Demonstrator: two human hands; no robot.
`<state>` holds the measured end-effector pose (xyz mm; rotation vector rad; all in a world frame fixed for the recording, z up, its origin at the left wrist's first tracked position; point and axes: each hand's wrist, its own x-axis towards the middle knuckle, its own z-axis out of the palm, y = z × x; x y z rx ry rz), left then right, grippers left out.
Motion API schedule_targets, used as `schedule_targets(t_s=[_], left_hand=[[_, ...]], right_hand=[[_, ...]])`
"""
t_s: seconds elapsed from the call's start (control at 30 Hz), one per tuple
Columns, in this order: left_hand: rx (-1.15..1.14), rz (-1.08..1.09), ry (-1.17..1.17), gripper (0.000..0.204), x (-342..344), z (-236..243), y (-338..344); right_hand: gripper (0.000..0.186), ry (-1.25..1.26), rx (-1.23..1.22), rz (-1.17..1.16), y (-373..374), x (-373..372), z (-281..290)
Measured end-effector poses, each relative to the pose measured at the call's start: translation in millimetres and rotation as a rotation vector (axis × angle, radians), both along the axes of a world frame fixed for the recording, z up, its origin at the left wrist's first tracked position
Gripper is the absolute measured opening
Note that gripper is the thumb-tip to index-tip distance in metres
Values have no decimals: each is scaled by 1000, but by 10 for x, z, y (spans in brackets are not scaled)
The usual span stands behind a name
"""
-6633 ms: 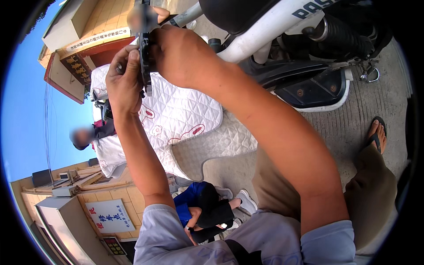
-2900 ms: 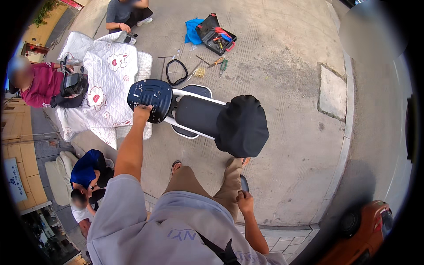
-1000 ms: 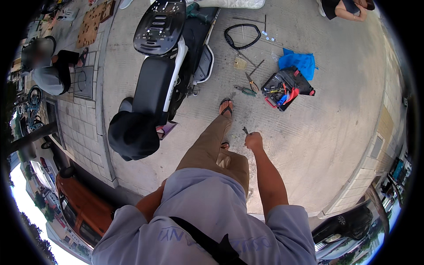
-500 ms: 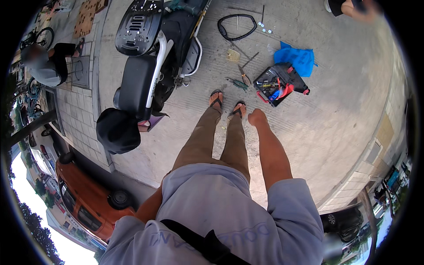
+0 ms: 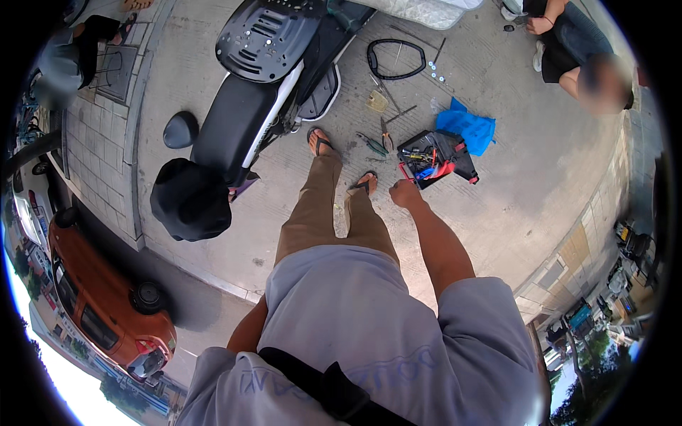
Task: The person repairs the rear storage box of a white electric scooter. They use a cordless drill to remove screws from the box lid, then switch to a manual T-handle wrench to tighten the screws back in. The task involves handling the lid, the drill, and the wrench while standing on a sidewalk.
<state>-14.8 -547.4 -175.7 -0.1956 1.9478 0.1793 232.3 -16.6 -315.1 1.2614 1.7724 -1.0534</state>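
Black toolbox [image 5: 466,166] open on the concrete [image 5: 490,227], right hand [image 5: 407,194] held out near it.
That grip is curled fist-like; I can't tell whether it holds anything. Left hand's out of sight.

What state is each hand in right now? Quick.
Left hand: out of view, state cannot be told.
Right hand: fingers curled closed; whether it holds anything cannot be told.
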Motion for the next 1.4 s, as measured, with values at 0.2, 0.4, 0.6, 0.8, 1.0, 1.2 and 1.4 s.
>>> schedule_targets(t_s=[0.2, 0.4, 0.6, 0.8, 1.0, 1.2, 1.4], left_hand=[[44, 152, 0, 33, -118, -116, 273], [34, 270, -2, 33, -108, -1, 378], [33, 342, 18, 33, 265, 270, 372], [-154, 453, -12, 32, 720, 616, 355], [-220, 208, -70, 28, 723, 836, 1146], [-299, 194, -61, 44, 465, 997, 1306], [-253, 589, -105, 35, -355, 1062, 2360]], right_hand=[[47, 219, 304, -52, 1160, -1644, 271], [50, 360, 434, -110, 2456, -3317, 475], [48, 305, 360, 110, 3096, -4413, 349], [84, 104, 322, 116, 3288, -4960, -407], [79, 183, 330, 205, 3431, -5179, -884], [51, 383, 230, -207, 3455, -4981, -347], [25, 688, 105, -605, 3600, -4638, 413]])
